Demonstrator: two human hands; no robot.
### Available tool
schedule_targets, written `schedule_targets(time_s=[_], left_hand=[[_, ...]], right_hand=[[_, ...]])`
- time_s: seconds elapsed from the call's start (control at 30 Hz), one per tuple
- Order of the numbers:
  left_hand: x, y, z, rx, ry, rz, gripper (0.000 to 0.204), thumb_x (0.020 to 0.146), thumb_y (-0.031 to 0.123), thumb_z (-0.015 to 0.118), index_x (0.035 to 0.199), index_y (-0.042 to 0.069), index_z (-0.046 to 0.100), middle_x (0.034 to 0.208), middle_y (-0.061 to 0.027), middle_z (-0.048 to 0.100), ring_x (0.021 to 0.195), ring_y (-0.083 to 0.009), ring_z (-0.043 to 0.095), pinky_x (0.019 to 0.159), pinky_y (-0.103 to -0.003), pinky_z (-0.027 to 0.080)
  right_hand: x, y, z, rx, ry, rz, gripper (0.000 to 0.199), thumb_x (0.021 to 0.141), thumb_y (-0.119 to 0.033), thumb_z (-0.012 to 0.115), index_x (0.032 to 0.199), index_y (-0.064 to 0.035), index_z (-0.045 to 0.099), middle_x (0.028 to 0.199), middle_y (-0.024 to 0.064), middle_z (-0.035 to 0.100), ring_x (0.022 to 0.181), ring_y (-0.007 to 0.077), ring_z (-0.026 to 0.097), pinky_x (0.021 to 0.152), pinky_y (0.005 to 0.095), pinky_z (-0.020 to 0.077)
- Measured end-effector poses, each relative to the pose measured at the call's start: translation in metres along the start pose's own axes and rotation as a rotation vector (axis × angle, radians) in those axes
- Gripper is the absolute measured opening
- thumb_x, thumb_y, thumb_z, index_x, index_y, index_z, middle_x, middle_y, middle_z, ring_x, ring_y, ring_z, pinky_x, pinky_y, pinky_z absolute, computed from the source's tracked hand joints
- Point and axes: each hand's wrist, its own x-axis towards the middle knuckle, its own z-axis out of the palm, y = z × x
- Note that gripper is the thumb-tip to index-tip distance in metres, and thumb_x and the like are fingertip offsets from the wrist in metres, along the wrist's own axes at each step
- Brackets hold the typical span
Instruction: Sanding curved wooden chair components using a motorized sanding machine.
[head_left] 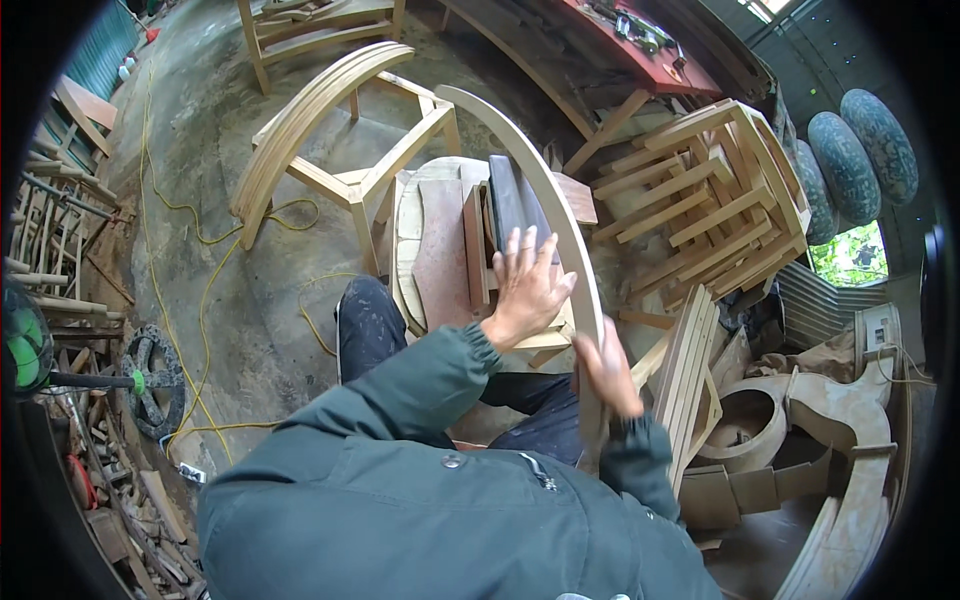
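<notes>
A long curved wooden strip stands on edge in front of me and arcs from the far side toward my lap. My left hand lies open, its fingers spread over a dark flat board along the strip's inner side; the thumb side is close to the strip. Motion blurs my right hand, which is closed around the strip's near part, and its fingers are partly hidden. Beneath is a rounded wooden work surface carrying a brownish flat panel and an upright wooden block.
Curved strips rest on a wooden frame at the far left. Stacked frames stand to the right, near leaning slats. A yellow cord crosses the floor. Scrap wood lies at left; a red-topped table stands beyond.
</notes>
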Motion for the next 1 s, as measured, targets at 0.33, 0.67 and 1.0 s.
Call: schedule_targets(time_s=[0.33, 0.67, 1.0], left_hand=[[-0.062, -0.058, -0.059, -0.147, 0.130, 0.015, 0.057, 0.089, 0.020, 0.073, 0.140, 0.003, 0.056, 0.147, -0.0277, 0.047, 0.141, -0.0442, 0.040, 0.120, -0.050, 0.032], [-0.061, -0.020, -0.065, -0.303, 0.140, 0.098, 0.047, 0.091, 0.020, 0.071, 0.134, 0.004, 0.061, 0.138, -0.0234, 0.057, 0.132, -0.0406, 0.052, 0.115, -0.047, 0.040], [-0.055, 0.023, 0.019, -0.804, -0.096, -0.241, 0.098, 0.101, 0.037, 0.069, 0.164, -0.003, 0.005, 0.139, -0.0247, 0.054, 0.122, -0.0309, 0.059, 0.103, -0.041, 0.049]], right_hand=[[0.219, -0.088, 0.061, 0.401, -0.111, 0.070, 0.065, 0.103, -0.025, 0.056, 0.158, -0.0219, 0.022, 0.084, 0.0130, 0.056, 0.054, 0.0269, 0.066, 0.046, 0.0405, 0.0588], [0.054, -0.013, 0.019, -0.105, 0.059, -0.348, 0.077, 0.101, -0.018, 0.053, 0.168, -0.0189, 0.016, 0.081, 0.0083, 0.062, 0.055, 0.0186, 0.062, 0.049, 0.0359, 0.0543], [-0.305, 0.053, 0.007, 0.348, 0.229, 0.171, 0.079, 0.102, -0.010, 0.056, 0.168, -0.0124, 0.013, 0.092, 0.0089, 0.066, 0.062, 0.0151, 0.061, 0.058, 0.0312, 0.0540]])
